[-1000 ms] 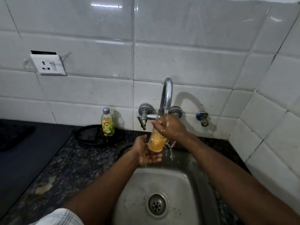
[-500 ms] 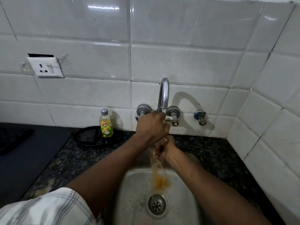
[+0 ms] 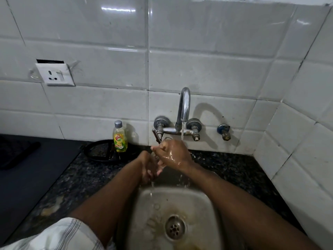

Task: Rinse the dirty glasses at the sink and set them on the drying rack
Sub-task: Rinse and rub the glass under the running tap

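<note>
Far left: a dark mat [image 3: 18, 154] lies on the dark surface at your left edge; above it a white socket [image 3: 55, 74] sits on the tiled wall [image 3: 108, 42]
Sleeve: a checked sleeve [image 3: 63, 235] shows at the bottom left, over your left arm
Bench: speckled dark stone bench [image 3: 86, 177]; against the wall on it rests a black round tray [image 3: 97, 150], and a yellow soap bottle [image 3: 119, 137] with a grey cap stands upright at the tray's right side
Left hand: your left hand [image 3: 146, 167] is over the sink's back rim, fingers curled in, wrapped round the lower part of the glass
Glass: the glass [image 3: 154, 156] is clear and almost wholly hidden; only a sliver shows between your two hands, above the sink and just left of the stream
Right hand: your right hand [image 3: 173, 154] is wet and shining, fingers curled over the top of the glass and touching your left hand; whether it grips the glass or only rubs it, you cannot tell from here
Tap: the chrome tap [image 3: 184, 105] arches out from the wall; a thin water stream [image 3: 182, 130] falls from its spout onto the back of your right hand
Sink: steel sink [image 3: 194, 204] below both hands; water trickles down from your hands, and the drain [image 3: 174, 227] has brownish staining near it
Right: a small blue-topped stopcock [image 3: 224, 131] sits on the wall just right of the tap
</note>
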